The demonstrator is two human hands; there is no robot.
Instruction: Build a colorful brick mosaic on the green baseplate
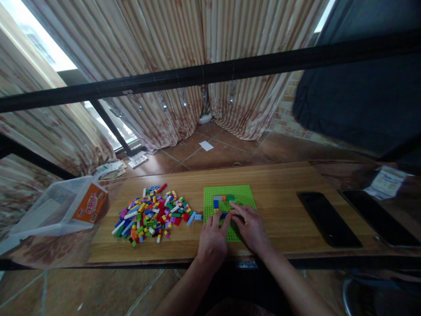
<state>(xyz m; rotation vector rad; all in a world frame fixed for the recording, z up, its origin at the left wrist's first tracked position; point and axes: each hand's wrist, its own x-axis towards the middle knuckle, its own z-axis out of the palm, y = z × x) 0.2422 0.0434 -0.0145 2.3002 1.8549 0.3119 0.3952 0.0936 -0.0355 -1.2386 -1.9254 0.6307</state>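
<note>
A green studded baseplate lies on the board in front of me. Along its upper part runs a row of building bricks: grey, orange and dark green. A blue brick continues down the left side, with a yellow one below. My left hand rests over the lower left of the plate, its fingertips closed about a dark blue brick. From the right, my right hand pinches a small orange-red brick beside it. The fingers partly cover both bricks.
A heap of mixed bricks spreads left of the plate, a light blue brick at its edge. Farther left sits a clear plastic box with an orange label. Two dark phones lie right. A black metal bar crosses beyond the table.
</note>
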